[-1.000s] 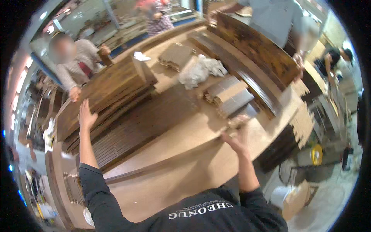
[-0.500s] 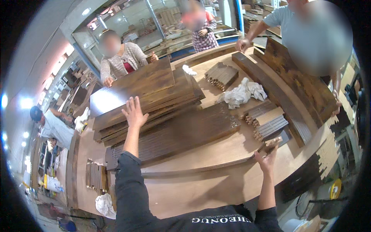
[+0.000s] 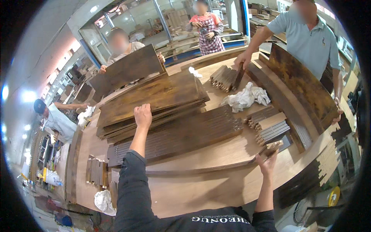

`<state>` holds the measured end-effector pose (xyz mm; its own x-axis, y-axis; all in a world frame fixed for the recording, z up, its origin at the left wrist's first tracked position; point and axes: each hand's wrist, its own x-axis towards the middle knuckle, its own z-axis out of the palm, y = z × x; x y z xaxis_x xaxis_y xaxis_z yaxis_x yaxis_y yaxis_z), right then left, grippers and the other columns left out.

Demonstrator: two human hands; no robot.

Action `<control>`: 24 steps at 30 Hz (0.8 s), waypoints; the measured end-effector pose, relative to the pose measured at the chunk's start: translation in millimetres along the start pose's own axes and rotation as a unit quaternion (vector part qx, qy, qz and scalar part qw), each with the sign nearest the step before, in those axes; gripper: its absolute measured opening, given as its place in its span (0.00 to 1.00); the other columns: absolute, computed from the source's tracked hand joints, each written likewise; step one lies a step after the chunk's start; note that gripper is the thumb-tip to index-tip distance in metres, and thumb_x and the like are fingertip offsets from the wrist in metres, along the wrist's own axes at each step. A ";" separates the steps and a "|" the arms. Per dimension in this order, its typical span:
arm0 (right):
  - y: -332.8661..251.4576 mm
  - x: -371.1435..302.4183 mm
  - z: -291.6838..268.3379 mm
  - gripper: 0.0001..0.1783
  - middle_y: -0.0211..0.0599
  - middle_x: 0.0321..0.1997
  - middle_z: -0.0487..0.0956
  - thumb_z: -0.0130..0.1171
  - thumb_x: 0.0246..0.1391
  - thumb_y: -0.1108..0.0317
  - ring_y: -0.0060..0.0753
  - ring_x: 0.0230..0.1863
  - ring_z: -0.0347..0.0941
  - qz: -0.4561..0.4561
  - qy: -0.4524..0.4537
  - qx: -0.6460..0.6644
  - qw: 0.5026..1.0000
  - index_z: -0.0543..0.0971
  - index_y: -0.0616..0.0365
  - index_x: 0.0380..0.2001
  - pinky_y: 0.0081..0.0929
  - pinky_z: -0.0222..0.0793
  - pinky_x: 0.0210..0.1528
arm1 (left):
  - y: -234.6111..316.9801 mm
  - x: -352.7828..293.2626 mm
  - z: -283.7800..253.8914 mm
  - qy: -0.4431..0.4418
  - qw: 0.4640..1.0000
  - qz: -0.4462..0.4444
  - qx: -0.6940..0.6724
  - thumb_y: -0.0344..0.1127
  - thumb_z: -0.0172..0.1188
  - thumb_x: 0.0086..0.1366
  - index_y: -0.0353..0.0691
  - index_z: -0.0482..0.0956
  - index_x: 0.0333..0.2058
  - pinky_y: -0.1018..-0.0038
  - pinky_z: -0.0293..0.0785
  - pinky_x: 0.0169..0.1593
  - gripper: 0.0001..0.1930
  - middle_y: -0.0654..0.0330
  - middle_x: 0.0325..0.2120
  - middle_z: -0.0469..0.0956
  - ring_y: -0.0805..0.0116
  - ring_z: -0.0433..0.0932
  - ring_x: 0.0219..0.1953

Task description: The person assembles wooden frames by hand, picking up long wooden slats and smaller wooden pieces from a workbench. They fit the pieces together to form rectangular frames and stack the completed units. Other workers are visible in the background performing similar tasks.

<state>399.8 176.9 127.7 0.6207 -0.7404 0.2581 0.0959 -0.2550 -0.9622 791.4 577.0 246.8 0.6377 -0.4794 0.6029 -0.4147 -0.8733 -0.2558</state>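
closely worked, a tan table [image 3: 174, 193] laden with dark wood fills the foreground as a person in black sleeves handles the pieces with two bare hands. the left hand [image 3: 143, 115], fingers curled, meets the near edge of the top board [image 3: 154, 92] on a stack of dark boards; whether it grips that edge cannot be told. the board spreads from ten to two o'clock of that hand. the right hand [image 3: 268, 160], turned palm up, grasps a short wooden piece [image 3: 271, 149] near the table's right side.

at nine o'clock of the right hand, a long narrow strip [image 3: 201, 169] runs across the table. ribbed planks [image 3: 177, 137] lie at four o'clock of the left hand, with a bundle of short strips [image 3: 96, 172] at seven and a crumpled white cloth [image 3: 104, 202] beyond it. just off the right hand at twelve is a grey-edged bundle [image 3: 273, 129]; farther, at eleven, a larger white rag [image 3: 247, 97].

beyond, at eleven o'clock of the left hand, a co-worker holds up a tilted dark panel [image 3: 129, 69]. at one o'clock of the right hand, another in a pale blue shirt [image 3: 315, 46] steadies a large mottled board [image 3: 303, 79], while at one o'clock of the left stands a person in a checked apron [image 3: 211, 36].
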 end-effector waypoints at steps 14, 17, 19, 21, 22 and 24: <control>10.3 21.3 -23.3 0.58 0.42 0.53 0.65 0.71 0.28 0.60 0.38 0.55 0.61 -0.021 -0.011 -0.009 1.000 0.49 0.67 0.61 0.34 0.55 0.60 | 20.9 -42.9 -111.6 0.061 0.982 0.118 -0.133 0.22 0.50 0.50 0.44 0.75 0.46 0.66 0.72 0.44 0.22 0.57 0.40 0.78 0.60 0.77 0.43; -14.4 30.7 -29.5 0.52 0.46 0.52 0.67 0.71 0.30 0.60 0.40 0.55 0.63 0.021 -0.005 -0.108 0.994 0.54 0.67 0.57 0.35 0.58 0.58 | 45.5 -33.7 -181.2 0.182 0.948 0.200 -0.171 0.23 0.53 0.53 0.44 0.75 0.46 0.69 0.67 0.28 0.19 0.58 0.25 0.76 0.64 0.75 0.25; -9.4 35.2 -34.8 0.52 0.46 0.54 0.65 0.72 0.28 0.61 0.40 0.57 0.60 -0.032 -0.007 -0.049 0.998 0.56 0.66 0.56 0.34 0.55 0.60 | 67.8 -33.5 -216.5 0.205 0.925 0.277 -0.164 0.24 0.53 0.55 0.44 0.73 0.48 0.71 0.63 0.24 0.20 0.62 0.19 0.70 0.66 0.69 0.20; -35.4 36.3 -35.4 0.51 0.44 0.53 0.65 0.71 0.29 0.61 0.40 0.57 0.59 -0.010 -0.038 -0.034 0.999 0.55 0.62 0.57 0.32 0.53 0.60 | 83.7 -40.2 -249.3 0.178 0.926 0.280 -0.178 0.22 0.54 0.54 0.45 0.71 0.51 0.72 0.60 0.23 0.23 0.64 0.17 0.67 0.67 0.66 0.18; -42.1 35.8 -38.0 0.51 0.43 0.52 0.64 0.71 0.28 0.61 0.39 0.56 0.60 -0.023 -0.027 -0.044 0.998 0.55 0.59 0.57 0.32 0.53 0.60 | 91.9 -40.8 -264.6 0.151 0.931 0.283 -0.176 0.22 0.54 0.53 0.46 0.71 0.51 0.72 0.58 0.22 0.25 0.65 0.16 0.65 0.67 0.64 0.17; -51.7 41.1 -48.7 0.56 0.38 0.52 0.63 0.73 0.29 0.56 0.35 0.53 0.60 -0.108 -0.037 -0.053 0.992 0.51 0.51 0.60 0.32 0.55 0.58 | 105.8 -40.8 -284.8 0.092 0.936 0.292 -0.171 0.21 0.54 0.51 0.49 0.70 0.53 0.72 0.55 0.20 0.29 0.65 0.14 0.61 0.68 0.61 0.15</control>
<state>382.5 129.4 192.3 0.6502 -0.6144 0.4468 0.1532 -0.4700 -0.8693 536.7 529.0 410.5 0.1269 -0.8159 0.5641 -0.8617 -0.3723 -0.3447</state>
